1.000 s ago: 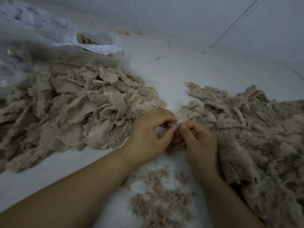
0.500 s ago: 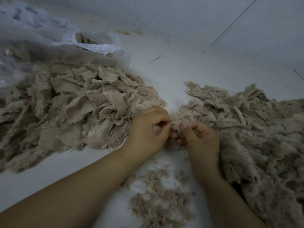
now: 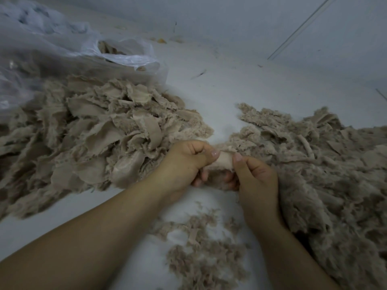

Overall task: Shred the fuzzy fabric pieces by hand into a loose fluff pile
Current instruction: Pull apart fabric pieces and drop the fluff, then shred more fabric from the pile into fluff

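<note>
A pale grey table [image 3: 240,84] carries a heap of tan fabric pieces [image 3: 94,130] on the left and a fluff pile [image 3: 326,168] on the right. Between them, the left hand [image 3: 184,162] and right hand [image 3: 253,176] each pinch one end of a small fabric strip [image 3: 225,161]. Loose shreds [image 3: 207,254] lie near; a clear plastic bag [image 3: 69,49] sits far left

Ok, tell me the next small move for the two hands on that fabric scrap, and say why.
Probably pull the hands apart to tear the piece. The left hand and right hand each pinch one end of the small fabric scrap, stretched between the thumbs and not yet torn. The loose fluff lies just below, so shreds should fall onto it.
</note>
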